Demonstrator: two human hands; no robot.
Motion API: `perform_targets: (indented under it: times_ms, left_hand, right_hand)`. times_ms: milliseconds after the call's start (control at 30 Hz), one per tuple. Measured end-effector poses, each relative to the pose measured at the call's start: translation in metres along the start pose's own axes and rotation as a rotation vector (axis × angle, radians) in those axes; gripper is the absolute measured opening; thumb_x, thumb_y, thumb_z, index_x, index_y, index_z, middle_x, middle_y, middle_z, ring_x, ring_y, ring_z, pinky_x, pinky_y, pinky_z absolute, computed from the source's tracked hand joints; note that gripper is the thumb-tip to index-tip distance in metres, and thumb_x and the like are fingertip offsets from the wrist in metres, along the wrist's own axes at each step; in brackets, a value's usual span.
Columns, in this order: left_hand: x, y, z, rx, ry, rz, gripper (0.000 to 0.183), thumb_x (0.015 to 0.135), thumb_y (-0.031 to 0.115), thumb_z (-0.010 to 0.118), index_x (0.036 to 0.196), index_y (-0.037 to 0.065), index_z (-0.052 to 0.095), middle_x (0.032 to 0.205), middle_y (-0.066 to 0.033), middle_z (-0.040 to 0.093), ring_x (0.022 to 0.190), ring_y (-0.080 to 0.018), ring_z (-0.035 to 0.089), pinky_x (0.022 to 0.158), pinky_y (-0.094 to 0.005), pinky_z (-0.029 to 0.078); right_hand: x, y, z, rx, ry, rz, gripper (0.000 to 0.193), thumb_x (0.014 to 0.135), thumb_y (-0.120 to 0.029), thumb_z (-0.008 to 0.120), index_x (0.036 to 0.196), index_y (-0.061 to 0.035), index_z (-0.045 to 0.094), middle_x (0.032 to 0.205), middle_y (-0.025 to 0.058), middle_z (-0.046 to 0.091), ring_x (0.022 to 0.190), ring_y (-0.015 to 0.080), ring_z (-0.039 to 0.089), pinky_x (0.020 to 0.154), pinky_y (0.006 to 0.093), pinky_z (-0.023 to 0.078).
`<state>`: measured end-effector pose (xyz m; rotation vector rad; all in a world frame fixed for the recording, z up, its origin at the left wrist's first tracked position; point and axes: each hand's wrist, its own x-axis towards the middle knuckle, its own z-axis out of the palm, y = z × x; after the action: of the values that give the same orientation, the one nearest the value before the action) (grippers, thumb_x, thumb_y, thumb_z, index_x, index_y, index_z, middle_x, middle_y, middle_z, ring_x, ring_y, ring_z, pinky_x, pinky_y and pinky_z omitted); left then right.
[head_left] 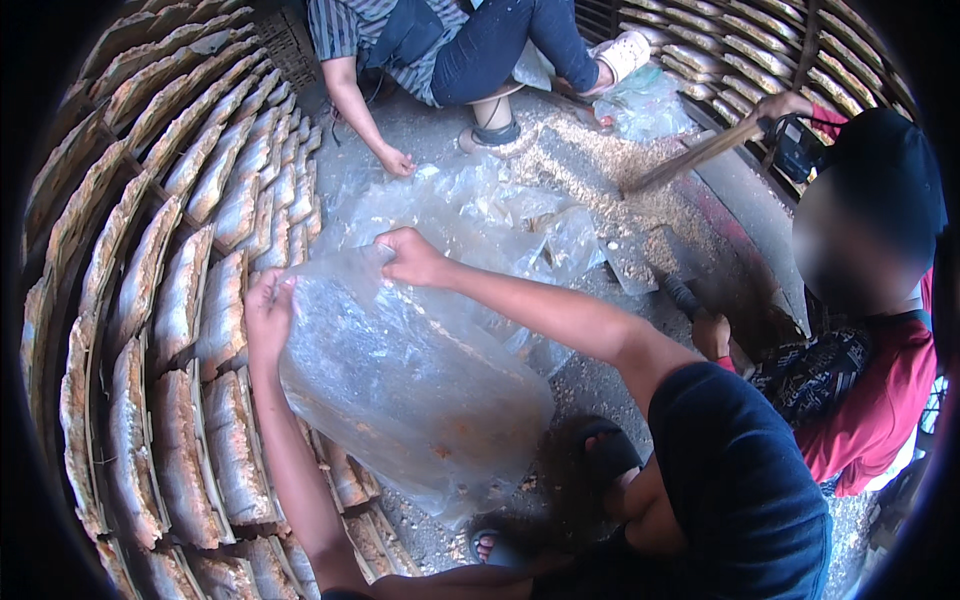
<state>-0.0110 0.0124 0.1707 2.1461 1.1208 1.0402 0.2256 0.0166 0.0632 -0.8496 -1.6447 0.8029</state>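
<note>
A large clear plastic bag hangs in front of me, its lower end near the floor and a brownish stain low on its side. My left hand grips the bag's upper edge at the left, fingers closed on the film. My right hand pinches the same edge further right, with the arm stretched across. The film between the two hands is pulled fairly taut. Behind the bag, more crumpled clear plastic sheeting lies on the floor.
Racks of stacked crusty slabs curve close along my left. Beige crumbs lie heaped beyond the sheeting. A person in red at right holds a wooden-handled tool and a flat scoop. Another person sits on a stool.
</note>
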Motion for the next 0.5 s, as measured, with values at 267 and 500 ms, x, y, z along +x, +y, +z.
perform_targets:
  times_ms: [267,500]
  left_hand:
    - [-0.001,-0.005,-0.016,-0.051,0.095,0.007,0.011,0.086,0.01,0.054,0.091,0.001,0.059,0.068,-0.0003,0.054,0.058,-0.0065,0.047,0.053,-0.0219,0.038]
    - [0.006,0.003,-0.006,-0.083,-0.004,0.036,0.012,0.088,0.009,0.051,0.09,0.001,0.059,0.067,0.0015,0.053,0.06,-0.0057,0.046,0.056,-0.0208,0.037]
  right_hand:
    - [-0.03,0.021,-0.032,-0.107,-0.283,0.281,0.02,0.071,-0.013,0.074,0.082,-0.0005,0.062,0.075,0.0067,0.062,0.073,0.0108,0.059,0.067,0.0285,0.049]
    - [-0.002,-0.004,-0.01,-0.012,-0.056,0.185,0.023,0.073,-0.016,0.072,0.088,-0.0012,0.064,0.083,0.008,0.065,0.076,0.0146,0.061,0.072,0.0275,0.047]
